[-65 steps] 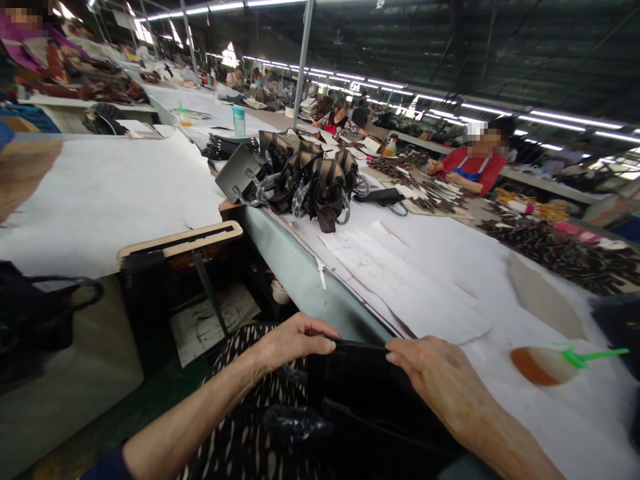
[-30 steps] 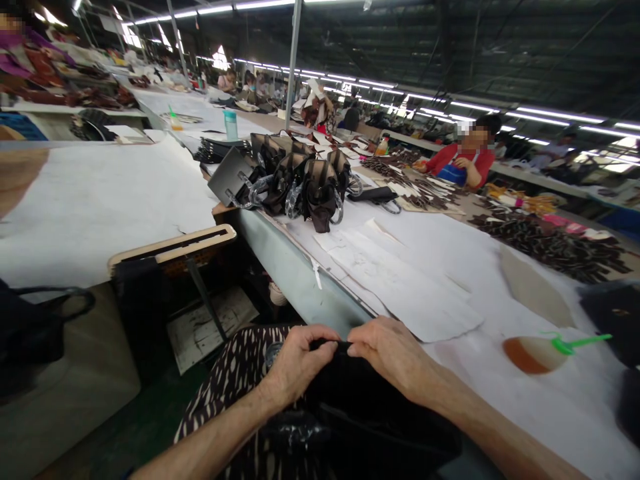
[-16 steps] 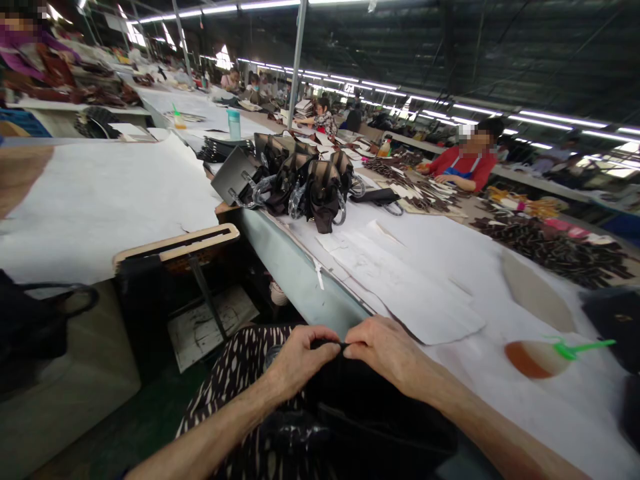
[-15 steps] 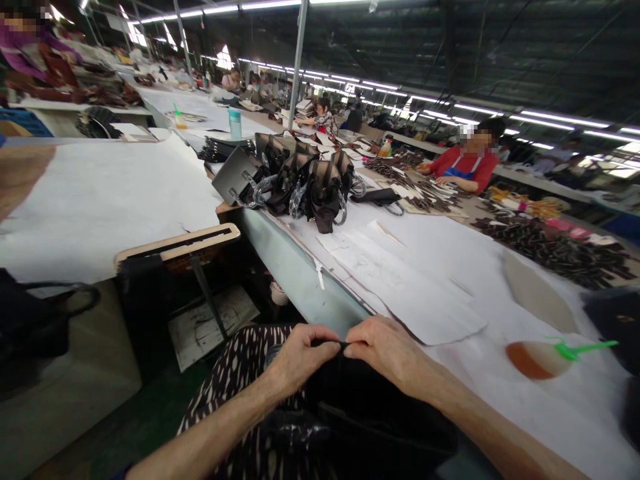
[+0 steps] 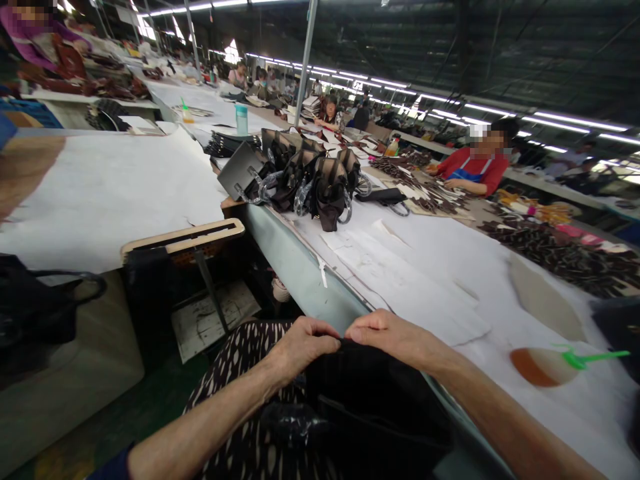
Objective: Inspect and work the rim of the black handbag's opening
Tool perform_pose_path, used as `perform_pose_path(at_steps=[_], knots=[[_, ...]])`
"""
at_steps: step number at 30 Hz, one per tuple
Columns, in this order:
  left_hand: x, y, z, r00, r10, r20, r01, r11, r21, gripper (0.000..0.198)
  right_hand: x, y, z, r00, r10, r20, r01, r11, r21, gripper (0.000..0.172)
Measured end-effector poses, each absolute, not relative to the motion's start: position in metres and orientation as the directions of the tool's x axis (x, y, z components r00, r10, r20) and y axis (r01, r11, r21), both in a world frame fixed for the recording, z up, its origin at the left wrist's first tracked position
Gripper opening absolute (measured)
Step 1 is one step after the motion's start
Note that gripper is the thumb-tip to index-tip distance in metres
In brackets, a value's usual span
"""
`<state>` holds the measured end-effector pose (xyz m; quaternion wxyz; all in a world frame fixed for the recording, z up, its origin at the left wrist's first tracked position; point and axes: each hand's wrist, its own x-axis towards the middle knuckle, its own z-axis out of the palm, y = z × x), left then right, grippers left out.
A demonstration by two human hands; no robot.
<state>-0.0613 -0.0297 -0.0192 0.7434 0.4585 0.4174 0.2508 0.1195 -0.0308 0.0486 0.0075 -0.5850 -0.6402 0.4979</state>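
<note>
Two bare hands meet at the far top edge of a black bag [image 5: 380, 393], which lies in the person's lap over a patterned cloth [image 5: 235, 363]. The step in hand looks like working along that edge by pinching it; going on with it would call for close, even pressure from both sets of fingertips, with the edge kept level between them.

The left hand [image 5: 303, 343] comes in from the near left, palm down, its thumb and forefinger pressed together on the edge. The right hand [image 5: 395, 333] reaches in from the near right, wrist bent, its fingers folded down on the same edge just beside the left thumb; its thumb is mostly out of sight. Neither hand is spread. Below the left wrist, a plastic-wrapped handle [image 5: 295, 423] lies against the bag, whose inside is too dark to read.

Right of the hands, a bottle [image 5: 543, 367] with a green spout lies on a table [image 5: 425, 267] covered in white paper. Farther off stand several small bags [image 5: 327, 193], and beyond them a turquoise cup [image 5: 241, 120]. To the left is a slotted wooden frame [image 5: 207, 239]. At far right sits a person in red [image 5: 495, 170].
</note>
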Motion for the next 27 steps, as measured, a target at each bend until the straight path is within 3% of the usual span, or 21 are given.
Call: perform_pose_path(at_steps=[11, 27], knots=[[-0.059, -0.033, -0.017, 0.520, 0.751, -0.407, 0.049, 0.449, 0.892, 0.023, 0.121, -0.029, 0.047, -0.228, 0.783, -0.579, 0.787, -0.202, -0.582, 0.019], [-0.050, -0.037, -0.015, 0.411, 0.799, -0.438, -0.027, 0.491, 0.871, 0.014, 0.118, -0.035, 0.043, -0.283, 0.830, -0.481, 0.765, -0.108, -0.636, 0.026]])
